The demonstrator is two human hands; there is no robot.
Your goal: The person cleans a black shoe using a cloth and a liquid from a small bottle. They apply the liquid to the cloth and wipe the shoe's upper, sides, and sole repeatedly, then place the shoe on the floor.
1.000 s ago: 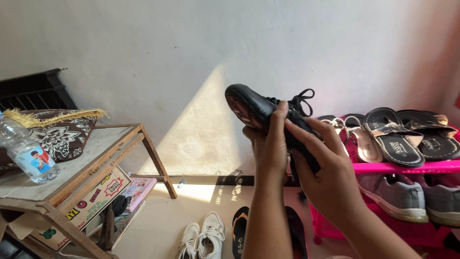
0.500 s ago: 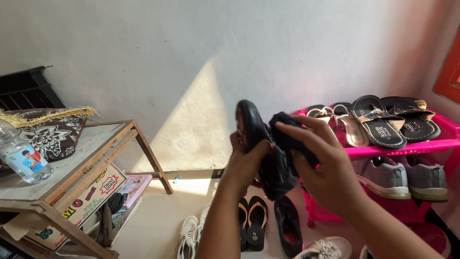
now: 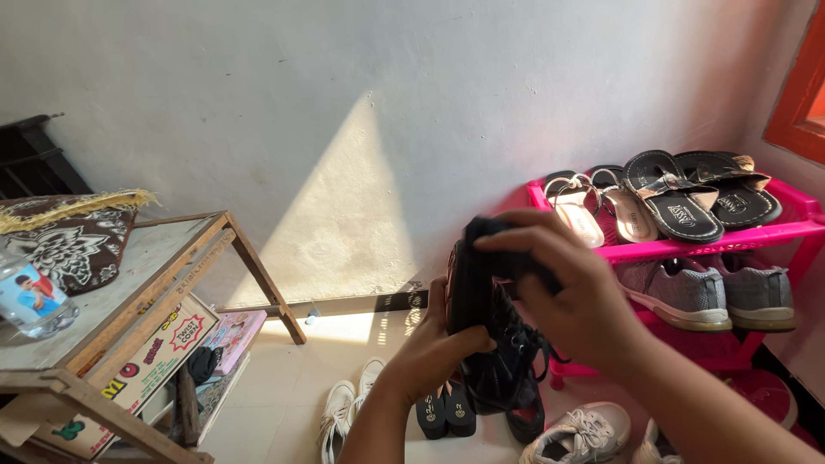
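pale wall behind, black shoe [image 3: 485, 344] upright in left hand [image 3: 430, 352] grip, right hand [image 3: 571, 301] clasping its top

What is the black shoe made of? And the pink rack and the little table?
The black shoe looks like smooth leather or a leather look-alike: dark, with a slight sheen and laces. The left hand holds it from below. The pink rack seems to be plastic: bright, even colour and moulded edges. The table has a bare wooden frame with visible grain; its pale top could be stone or laminate.
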